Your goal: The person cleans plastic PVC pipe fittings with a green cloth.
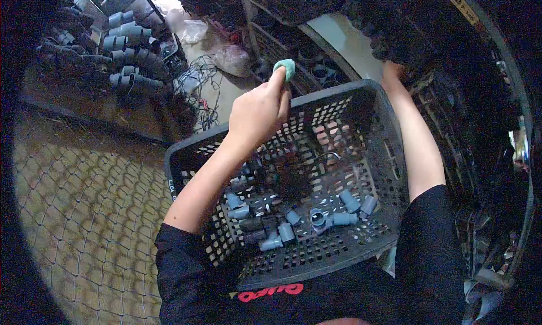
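My left hand point(258, 112) is held over the far rim of a black perforated plastic basket point(324, 264). Its fingers are closed around a small pale-green piece point(286, 69), whose kind I cannot make out. Several grey plastic pipe fittings point(286, 231) lie scattered on the basket's bottom, some of them elbow-shaped. Past the basket's far right corner, my right hand point(393, 73) reaches toward dark stacked goods on a rack point(389, 45). Shadow and those goods hide its fingers. The basket's near side is up against my black shirt.
More grey pipe fittings point(127, 37) are piled at the upper left. Wire mesh point(73, 212) stretches along the left side. Tangled wires point(197, 88) and a plastic bag point(230, 60) lie beyond the basket. Dark racks point(451, 133) stand close on the right.
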